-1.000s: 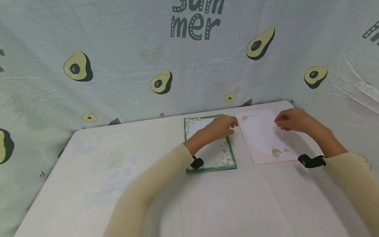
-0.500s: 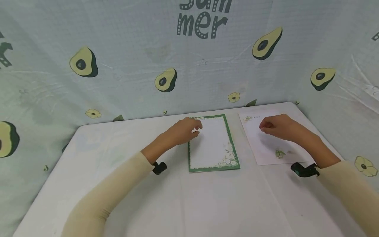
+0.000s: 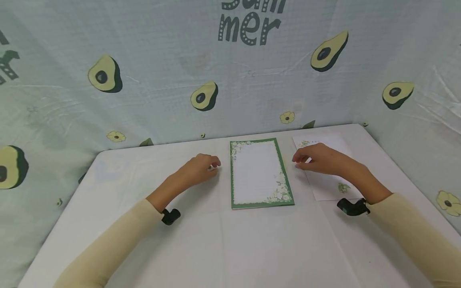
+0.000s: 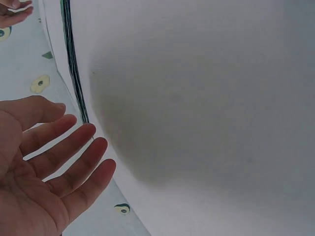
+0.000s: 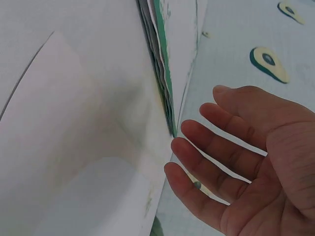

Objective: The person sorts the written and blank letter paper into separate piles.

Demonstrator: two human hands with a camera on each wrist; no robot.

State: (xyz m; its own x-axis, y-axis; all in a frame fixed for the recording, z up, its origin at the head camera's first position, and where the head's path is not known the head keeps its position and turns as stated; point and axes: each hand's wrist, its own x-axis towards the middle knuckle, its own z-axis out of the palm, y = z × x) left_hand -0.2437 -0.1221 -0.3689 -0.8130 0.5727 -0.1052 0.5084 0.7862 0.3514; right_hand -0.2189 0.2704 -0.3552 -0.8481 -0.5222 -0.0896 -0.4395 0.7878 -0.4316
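A stack of paper with a green floral border lies on the white table, its layered edge showing in both wrist views. To its left hovers my left hand, fingers loosely bent and holding nothing; the left wrist view shows the same hand with its fingers spread. Over the pale pink sheet with green sprigs hangs my right hand, its fingertips near the stack's right edge. In the right wrist view this hand also holds nothing. Part of the pink sheet is hidden beneath it.
The white table runs back to a pale curtain printed with avocados and flowers. Small black cameras, such as the one on the left wrist, sit under both wrists.
My left hand has moved left off the green-bordered stack, uncovering it. My right hand has moved left across the pink sheet toward the stack. Both papers stay in place.
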